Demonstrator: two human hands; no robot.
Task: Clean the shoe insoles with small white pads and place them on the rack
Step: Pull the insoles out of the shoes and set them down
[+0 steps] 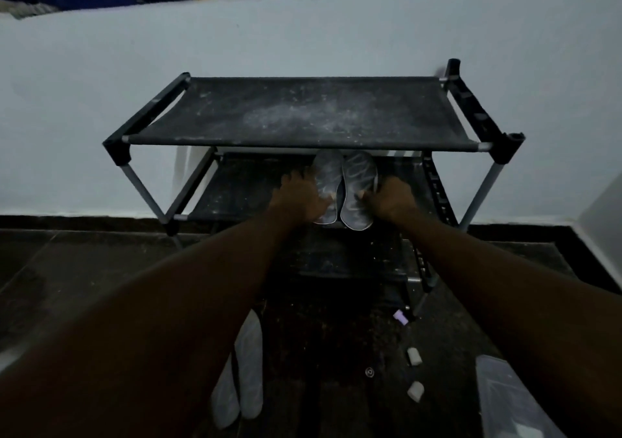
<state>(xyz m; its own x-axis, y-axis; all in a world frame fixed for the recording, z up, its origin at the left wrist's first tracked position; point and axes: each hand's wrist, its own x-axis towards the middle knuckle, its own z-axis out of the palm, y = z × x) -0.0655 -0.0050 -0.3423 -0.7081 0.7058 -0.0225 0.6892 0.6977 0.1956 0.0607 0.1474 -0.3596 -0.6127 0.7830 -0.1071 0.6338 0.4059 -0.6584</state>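
Rack [303, 114] shelf: insoles [343, 188] between fingers [361, 195].

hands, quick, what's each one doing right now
Left hand: fingers spread, resting on the left insole.
Right hand: pinching the right insole.

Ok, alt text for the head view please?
Both hands, left hand and right hand, set a pair of insoles side by side on the dusty black rack's lower shelf; another insole pair and white pads lie on the floor.
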